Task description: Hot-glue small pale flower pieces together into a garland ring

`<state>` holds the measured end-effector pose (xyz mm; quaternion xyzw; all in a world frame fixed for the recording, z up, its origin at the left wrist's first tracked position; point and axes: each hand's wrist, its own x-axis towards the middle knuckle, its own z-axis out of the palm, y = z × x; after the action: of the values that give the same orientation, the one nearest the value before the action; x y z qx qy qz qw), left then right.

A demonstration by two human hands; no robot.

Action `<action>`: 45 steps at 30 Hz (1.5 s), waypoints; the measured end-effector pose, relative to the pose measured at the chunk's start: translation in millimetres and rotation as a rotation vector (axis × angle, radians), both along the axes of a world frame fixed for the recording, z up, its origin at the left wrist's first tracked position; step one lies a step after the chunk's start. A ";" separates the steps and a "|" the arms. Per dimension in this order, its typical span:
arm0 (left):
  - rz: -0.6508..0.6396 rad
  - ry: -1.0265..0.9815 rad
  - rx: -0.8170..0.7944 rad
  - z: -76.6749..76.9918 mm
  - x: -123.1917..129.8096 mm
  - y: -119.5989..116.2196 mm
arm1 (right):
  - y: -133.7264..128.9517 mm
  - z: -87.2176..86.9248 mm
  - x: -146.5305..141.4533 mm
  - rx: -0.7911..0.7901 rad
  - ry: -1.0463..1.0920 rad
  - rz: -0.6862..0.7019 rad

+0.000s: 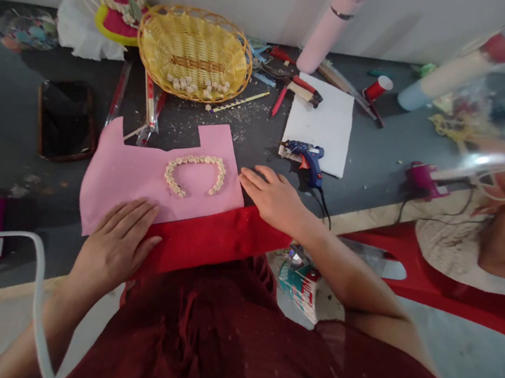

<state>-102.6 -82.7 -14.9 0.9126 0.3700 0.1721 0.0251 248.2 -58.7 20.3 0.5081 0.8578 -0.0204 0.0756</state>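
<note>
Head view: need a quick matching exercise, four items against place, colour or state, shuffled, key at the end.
Column 1
1. Knobbly strip
2. Glue gun
3. Wicker basket
4. Left hand

Column 2
A. Yellow, with pale pieces inside
B. Palm down at the near edge of the pink sheet
C. Cream, bent into an open curve
D. Blue, lying across the near edge of the white pad

Pairs: 1-C, 2-D, 3-A, 4-B

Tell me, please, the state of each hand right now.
Left hand: open, resting on the pink sheet, holding nothing.
Right hand: open, at the sheet's right edge, nothing visibly held.
</note>
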 end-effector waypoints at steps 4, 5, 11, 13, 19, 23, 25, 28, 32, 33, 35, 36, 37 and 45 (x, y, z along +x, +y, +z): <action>-0.003 0.005 -0.004 -0.4 -0.5 0.6 | 41.2 -2.9 -17.4 0.048 -0.004 -0.104; -0.001 0.005 -0.005 -0.7 -0.5 0.7 | 54.0 -3.8 -19.9 0.045 -0.009 -0.129; 0.005 -0.008 -0.017 -1.9 -0.7 0.8 | 115.8 -5.4 -27.1 -0.009 -0.026 -0.217; 0.006 -0.011 -0.012 -2.0 -0.4 0.6 | 114.3 -4.0 -27.5 -0.024 -0.027 -0.211; 0.014 0.000 0.031 -1.8 1.9 0.4 | 33.0 2.2 -10.6 -0.031 -0.012 -0.068; 0.012 -0.008 0.034 -1.9 1.9 1.0 | -4.3 5.6 9.4 -0.081 0.033 -0.011; 0.009 -0.006 0.028 -1.8 1.4 1.2 | 1.4 4.8 14.0 -0.073 0.084 0.021; 0.008 0.003 0.022 -1.3 0.9 0.9 | 31.6 0.4 8.0 0.004 0.135 0.041; 0.011 0.013 0.021 -0.7 1.1 0.0 | 70.0 -5.3 -15.3 0.029 0.136 -0.003; 0.013 0.017 0.018 -0.7 1.2 -0.2 | 73.6 -5.9 -20.0 0.016 0.124 -0.013; 0.019 0.024 0.015 -1.1 1.3 -0.3 | 71.5 -6.1 -24.0 -0.008 0.091 -0.020; 0.022 0.026 0.015 -1.3 1.4 -0.3 | 66.2 -5.9 -22.7 -0.010 0.074 -0.017; 0.024 0.025 0.016 -1.5 1.4 -0.4 | 58.7 -5.4 -19.3 -0.005 0.061 -0.010; 0.013 0.005 -0.002 -1.4 1.2 0.1 | 7.2 7.2 19.5 0.002 0.056 -0.013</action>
<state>-101.4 -82.6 -16.3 0.9105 0.3763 0.1697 0.0238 267.7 -51.5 27.5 0.5130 0.8562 -0.0342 0.0510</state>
